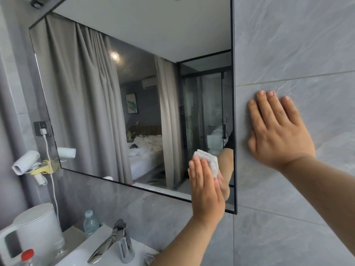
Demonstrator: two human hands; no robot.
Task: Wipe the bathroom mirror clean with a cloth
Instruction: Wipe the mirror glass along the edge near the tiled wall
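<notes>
White kettle (36,229), water bottle (91,221), chrome faucet (113,240) at sink; hair dryer (26,162) wall-mounted, plugged into socket (41,128).

No legible text, label, brand, number or sign anywhere; clear plastic water bottle with pale blue cap (91,222) has label too blurred to read; white electric kettle (36,229) shows no marking; white wall-mounted hair dryer (26,162) shows no marking; framed picture reflected in dark-framed rectangular wall mirror (134,73) carries leaf pattern only, no lettering
</notes>
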